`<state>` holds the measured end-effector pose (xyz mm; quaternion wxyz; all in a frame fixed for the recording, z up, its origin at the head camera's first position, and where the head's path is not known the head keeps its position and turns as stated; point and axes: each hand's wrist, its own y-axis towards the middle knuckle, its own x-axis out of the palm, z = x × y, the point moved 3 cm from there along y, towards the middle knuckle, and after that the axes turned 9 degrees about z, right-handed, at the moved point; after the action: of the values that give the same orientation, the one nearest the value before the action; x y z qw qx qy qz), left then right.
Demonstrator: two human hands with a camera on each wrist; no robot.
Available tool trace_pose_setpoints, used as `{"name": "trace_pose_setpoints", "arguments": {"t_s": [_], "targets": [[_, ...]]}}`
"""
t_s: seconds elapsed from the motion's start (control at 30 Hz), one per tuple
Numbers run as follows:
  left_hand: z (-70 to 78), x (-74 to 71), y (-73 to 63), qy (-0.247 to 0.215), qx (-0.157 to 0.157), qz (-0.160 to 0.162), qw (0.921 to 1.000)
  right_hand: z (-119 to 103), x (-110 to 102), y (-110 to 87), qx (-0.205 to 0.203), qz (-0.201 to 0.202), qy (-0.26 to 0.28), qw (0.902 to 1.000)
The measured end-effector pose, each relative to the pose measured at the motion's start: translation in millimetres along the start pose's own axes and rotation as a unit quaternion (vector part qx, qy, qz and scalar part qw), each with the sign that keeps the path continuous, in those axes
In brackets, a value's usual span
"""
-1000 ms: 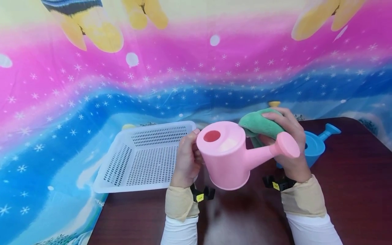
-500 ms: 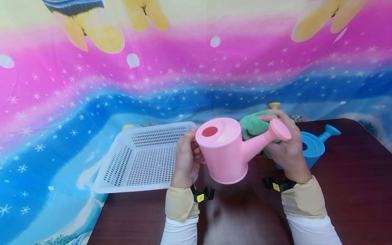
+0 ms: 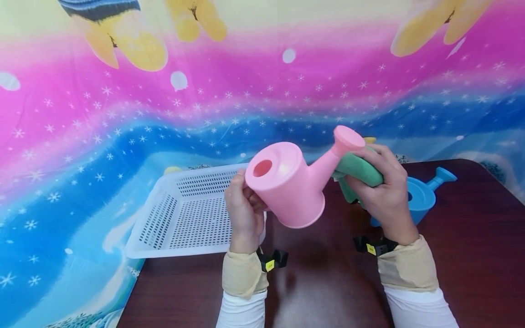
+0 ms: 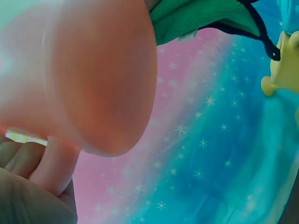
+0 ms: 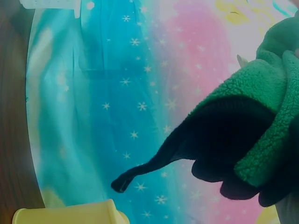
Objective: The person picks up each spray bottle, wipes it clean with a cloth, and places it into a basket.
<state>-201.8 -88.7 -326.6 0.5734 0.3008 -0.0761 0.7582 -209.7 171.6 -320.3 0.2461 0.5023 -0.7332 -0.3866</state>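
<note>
My left hand (image 3: 245,214) grips the handle of a pink watering can (image 3: 287,187) and holds it up over the table, tilted with its spout raised to the right. In the left wrist view the can's base (image 4: 107,79) fills much of the picture, and curled fingers (image 4: 25,158) pass round the handle. My right hand (image 3: 387,191) holds a bunched green plush cloth (image 3: 361,171) just behind the spout, which overlaps it in the head view. A black scalloped trim (image 5: 229,130) ending in a loop hangs from the cloth in the right wrist view.
A white perforated basket (image 3: 188,252) stands at the left of the dark brown table (image 3: 320,291). Beyond my right wrist sits a blue watering can (image 3: 422,198). A yellow watering can (image 4: 286,67) shows at the left wrist view's edge. A printed cloth backdrop (image 3: 262,82) hangs behind.
My left hand has tilted the pink watering can back and moved it up and left, so its spout now points higher. The right hand still holds the green cloth, near the same spot.
</note>
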Motion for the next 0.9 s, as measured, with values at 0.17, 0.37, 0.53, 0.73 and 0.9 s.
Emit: {"name": "trace_pose_setpoints", "arguments": {"t_s": [0.17, 0.37, 0.53, 0.73, 0.9], "targets": [[2.7, -3.9, 2.8, 0.004, 0.025, 0.013, 0.9996, 0.1, -0.9, 0.8, 0.010, -0.005, -0.019, 0.9998], [5.0, -8.1, 7.0, 0.019, 0.045, 0.046, 0.9977, 0.0, -1.5, 0.1, 0.007, 0.001, -0.009, 0.9999], [8.3, -17.1, 11.8, 0.025, 0.057, 0.098, 0.9933, 1.4, -1.0, -0.6, 0.002, -0.003, -0.003, 1.0000], [14.4, -29.2, 17.8, 0.099, 0.071, 0.132, 0.9837, 1.5, -0.6, -0.5, -0.002, -0.008, 0.004, 1.0000], [23.2, -42.6, 21.1, 0.185, 0.104, 0.160, 0.9640, 0.9, 0.0, 0.3, 0.002, -0.008, 0.006, 0.9999]]}}
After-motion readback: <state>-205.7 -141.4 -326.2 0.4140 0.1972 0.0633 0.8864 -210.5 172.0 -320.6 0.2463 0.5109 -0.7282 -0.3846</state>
